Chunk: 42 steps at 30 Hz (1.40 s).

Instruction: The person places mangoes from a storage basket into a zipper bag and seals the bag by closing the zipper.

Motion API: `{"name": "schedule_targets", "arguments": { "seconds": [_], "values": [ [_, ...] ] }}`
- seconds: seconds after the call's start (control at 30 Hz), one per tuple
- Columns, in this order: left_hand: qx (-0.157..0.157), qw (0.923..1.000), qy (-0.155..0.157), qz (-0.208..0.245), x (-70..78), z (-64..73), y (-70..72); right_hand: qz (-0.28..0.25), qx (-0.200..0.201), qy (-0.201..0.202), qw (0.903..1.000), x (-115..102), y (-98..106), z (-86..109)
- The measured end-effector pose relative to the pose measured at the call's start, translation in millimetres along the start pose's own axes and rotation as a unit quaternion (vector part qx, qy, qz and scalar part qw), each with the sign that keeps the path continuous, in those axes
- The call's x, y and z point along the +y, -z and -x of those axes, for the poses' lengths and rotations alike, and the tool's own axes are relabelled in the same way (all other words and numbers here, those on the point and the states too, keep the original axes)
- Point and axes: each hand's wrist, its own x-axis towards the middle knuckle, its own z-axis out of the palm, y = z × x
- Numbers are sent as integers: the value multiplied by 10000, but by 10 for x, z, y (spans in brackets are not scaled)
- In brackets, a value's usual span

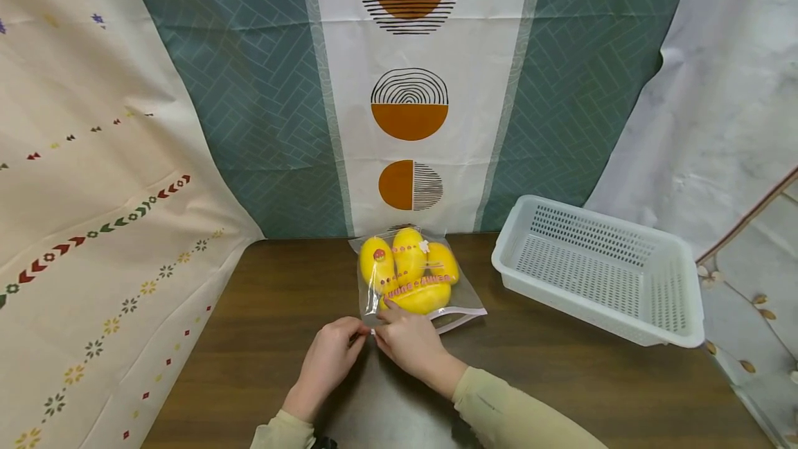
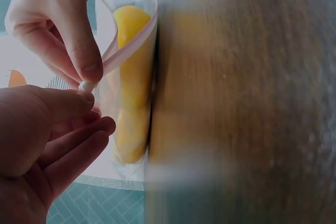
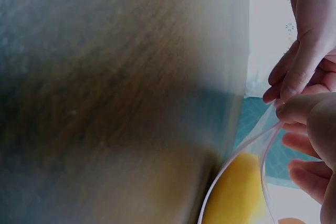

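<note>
A clear slider zip bag point(image 1: 464, 300) with a pale pink seal lies on the table, its mouth toward me and gaping on the right side. Inside are several yellow oval fruits point(image 1: 416, 296), partly covered by pink print; their exact kind is hard to tell. My left hand point(image 1: 330, 359) pinches the bag's near left corner between thumb and finger. Right beside it, my right hand point(image 1: 408, 341) pinches the seal at a small white slider point(image 2: 86, 85). Both hands' fingertips nearly meet there, seen close up in both wrist views.
A white perforated plastic basket point(image 1: 511, 270) stands on the right of the brown wooden table point(image 1: 262, 338). Patterned cloths hang behind the table and on both sides.
</note>
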Motion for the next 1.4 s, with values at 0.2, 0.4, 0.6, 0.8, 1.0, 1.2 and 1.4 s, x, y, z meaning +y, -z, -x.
{"name": "schedule_targets", "arguments": {
  "seconds": [0.2,0.4,0.6,0.8,1.0,1.2,1.4],
  "values": [
    [-118,9999,86,-47,-1,3,-2,93,-37,72,9999,0,3,4],
    [-152,9998,12,-160,12,2,-3,173,-77,67,9998,9,5,26],
    [35,9999,-97,-108,-24,16,0,362,-8,25,9993,62,-27,81],
    [100,9999,27,-12,-56,34,14,251,22,43,9997,126,-7,138],
    [148,9994,240,-214,-32,40,31,194,-7,35,9998,172,3,172],
    [-12,9979,251,-605,48,-26,-4,197,-11,37,9998,182,-2,156],
    [-130,9961,113,-863,102,-87,-44,161,-161,18,9997,155,13,126]
  ]
}}
